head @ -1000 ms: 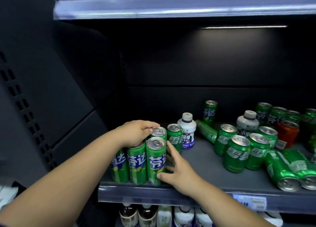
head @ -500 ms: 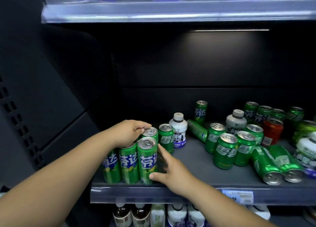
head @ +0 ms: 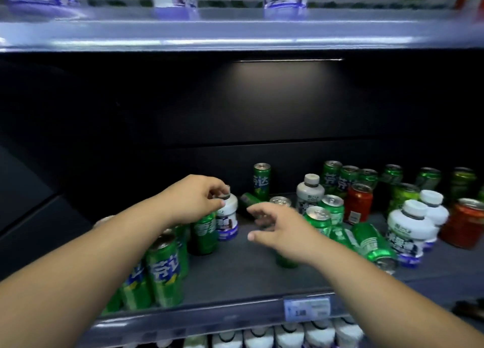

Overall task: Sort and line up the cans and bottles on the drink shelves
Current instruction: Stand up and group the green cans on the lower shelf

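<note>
While the left hand pinches the cap of the upright white bottle, which stands directly below its fingers beside the green cans, the right hand hovers open just to its right.

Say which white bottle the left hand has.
The leftmost bottle, beside the lined-up green cans: the left hand pinches its top. The other bottles stand untouched further right.

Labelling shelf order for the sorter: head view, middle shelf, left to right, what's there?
Row of upright green drink cans → white plastic bottle, cap pinched by left hand → tall green can at back → white grey-capped bottle → red metal can → far-right red can.
</note>
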`<act>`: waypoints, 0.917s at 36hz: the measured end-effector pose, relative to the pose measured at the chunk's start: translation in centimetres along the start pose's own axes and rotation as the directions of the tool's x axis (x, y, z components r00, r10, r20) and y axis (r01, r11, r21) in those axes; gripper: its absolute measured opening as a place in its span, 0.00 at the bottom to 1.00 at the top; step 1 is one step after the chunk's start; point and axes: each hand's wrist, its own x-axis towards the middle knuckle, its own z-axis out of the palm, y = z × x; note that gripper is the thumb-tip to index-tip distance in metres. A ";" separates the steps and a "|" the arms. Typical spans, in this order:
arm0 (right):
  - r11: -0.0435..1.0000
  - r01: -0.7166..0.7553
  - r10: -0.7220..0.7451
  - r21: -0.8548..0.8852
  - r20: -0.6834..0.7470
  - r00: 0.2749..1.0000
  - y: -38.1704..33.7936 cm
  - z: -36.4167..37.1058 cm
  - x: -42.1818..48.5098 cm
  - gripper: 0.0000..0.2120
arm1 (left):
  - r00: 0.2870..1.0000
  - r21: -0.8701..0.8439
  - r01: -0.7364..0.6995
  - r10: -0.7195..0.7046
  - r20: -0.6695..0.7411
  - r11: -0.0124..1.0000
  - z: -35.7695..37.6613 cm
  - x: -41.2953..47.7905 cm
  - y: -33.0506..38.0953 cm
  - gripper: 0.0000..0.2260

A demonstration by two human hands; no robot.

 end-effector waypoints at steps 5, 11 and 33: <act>0.998 -0.014 0.011 -0.059 -0.044 0.999 2.8 -6.8 -0.1 0.22 | 0.998 0.001 -0.051 0.051 0.036 0.999 2.1 3.8 4.3 0.12; 0.983 -0.062 0.057 -0.171 -0.030 0.998 7.0 -14.6 0.8 0.23 | 0.998 0.024 -0.046 0.044 0.054 0.999 5.5 9.1 7.9 0.13; 0.869 -0.221 0.262 -0.443 0.032 0.964 19.6 -28.7 9.2 0.20 | 0.996 -0.003 -0.071 0.071 0.054 0.997 14.9 26.2 18.9 0.15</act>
